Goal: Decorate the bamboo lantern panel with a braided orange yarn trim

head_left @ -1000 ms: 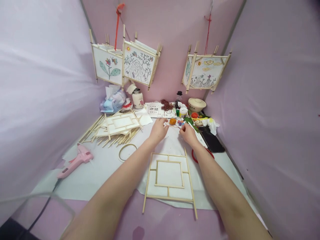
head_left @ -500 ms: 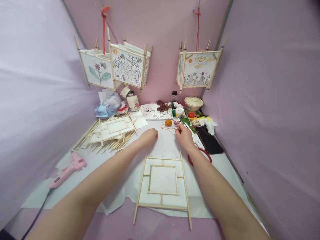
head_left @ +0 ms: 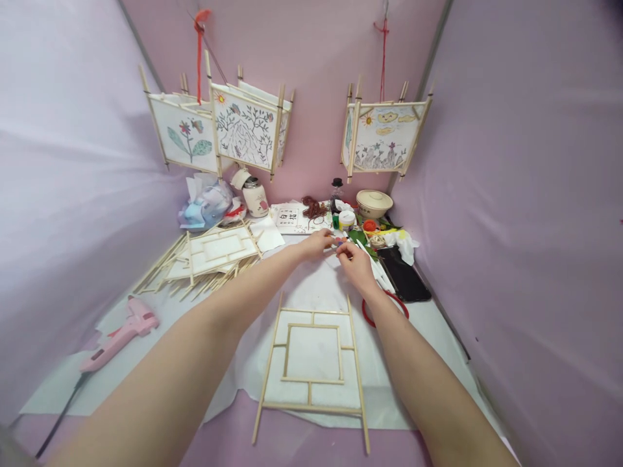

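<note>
My left hand (head_left: pixel 317 244) and my right hand (head_left: pixel 354 263) meet over the far middle of the table, fingers pinched together around small coloured bits (head_left: pixel 339 242) that I cannot make out clearly. A wooden stick frame with white paper panels (head_left: pixel 311 355) lies flat on a white sheet (head_left: pixel 311 292) just in front of my forearms. A red ring (head_left: pixel 387 309) lies partly under my right wrist.
A stack of stick frames (head_left: pixel 214 251) lies at the left, a pink glue gun (head_left: pixel 121 331) nearer the left edge. Jars, a lidded bowl (head_left: pixel 374 202), thread and a black tray (head_left: pixel 406 275) crowd the back right. Three painted paper lanterns (head_left: pixel 246 126) hang above.
My left hand has moved right from the white sheet to meet my right hand at the small coloured bits. The view has shifted slightly.
</note>
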Tool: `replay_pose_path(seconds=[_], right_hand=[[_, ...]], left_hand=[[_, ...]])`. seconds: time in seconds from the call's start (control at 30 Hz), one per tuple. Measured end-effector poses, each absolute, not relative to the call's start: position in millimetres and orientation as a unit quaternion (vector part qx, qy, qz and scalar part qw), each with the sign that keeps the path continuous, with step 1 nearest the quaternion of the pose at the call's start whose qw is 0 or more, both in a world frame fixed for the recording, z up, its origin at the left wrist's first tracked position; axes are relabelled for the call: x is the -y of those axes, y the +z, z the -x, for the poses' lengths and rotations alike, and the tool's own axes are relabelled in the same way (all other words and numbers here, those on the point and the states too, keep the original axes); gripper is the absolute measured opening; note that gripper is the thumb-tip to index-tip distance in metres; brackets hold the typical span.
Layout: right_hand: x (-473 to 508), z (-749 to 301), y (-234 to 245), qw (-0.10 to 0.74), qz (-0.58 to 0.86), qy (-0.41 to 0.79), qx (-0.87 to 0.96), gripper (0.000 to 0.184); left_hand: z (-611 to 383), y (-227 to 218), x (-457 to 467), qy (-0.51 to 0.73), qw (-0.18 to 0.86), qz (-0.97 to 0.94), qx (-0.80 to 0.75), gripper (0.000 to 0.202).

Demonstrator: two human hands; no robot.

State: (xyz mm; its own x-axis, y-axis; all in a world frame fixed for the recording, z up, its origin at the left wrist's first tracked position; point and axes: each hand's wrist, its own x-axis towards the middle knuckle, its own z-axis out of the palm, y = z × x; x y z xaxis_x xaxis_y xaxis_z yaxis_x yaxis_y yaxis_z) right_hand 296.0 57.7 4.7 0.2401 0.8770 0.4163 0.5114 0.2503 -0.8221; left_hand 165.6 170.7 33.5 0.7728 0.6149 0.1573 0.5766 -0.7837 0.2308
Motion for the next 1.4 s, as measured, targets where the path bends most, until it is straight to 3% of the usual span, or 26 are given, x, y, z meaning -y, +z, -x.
replay_pose_path(seconds=[0.4, 0.5, 0.6, 0.7, 0.93, 1.13, 1.4], right_hand=[[-61, -299, 13, 0.566, 0.566, 0.270, 0.535, 0.022], [-50, -297, 24, 0.555, 0.551, 0.275, 0.559, 0.030], [-28, -295, 36, 0.534, 0.546, 0.268, 0.588, 0.019], [5, -297, 42, 0.493, 0.559, 0.226, 0.627, 0.010], [72, -297, 25, 0.398, 0.576, 0.186, 0.690, 0.018], [79, -294, 2, 0.366, 0.591, 0.173, 0.697, 0.019], [85, -290, 8, 0.349, 0.616, 0.134, 0.693, 0.017]], left_hand=[[-111, 70, -125, 0.149, 0.113, -0.885, -0.426, 0.013], [-87, 88, -91, 0.159, 0.140, -0.866, -0.454, 0.017], [-68, 104, -54, 0.155, 0.254, -0.833, -0.466, 0.034], [-58, 110, -19, 0.150, 0.266, -0.842, -0.446, 0.023], [-60, 78, 36, 0.143, 0.264, -0.878, -0.372, 0.014], [-67, 47, 49, 0.120, 0.203, -0.903, -0.358, 0.018], [-71, 41, 43, 0.070, 0.143, -0.928, -0.337, 0.021]])
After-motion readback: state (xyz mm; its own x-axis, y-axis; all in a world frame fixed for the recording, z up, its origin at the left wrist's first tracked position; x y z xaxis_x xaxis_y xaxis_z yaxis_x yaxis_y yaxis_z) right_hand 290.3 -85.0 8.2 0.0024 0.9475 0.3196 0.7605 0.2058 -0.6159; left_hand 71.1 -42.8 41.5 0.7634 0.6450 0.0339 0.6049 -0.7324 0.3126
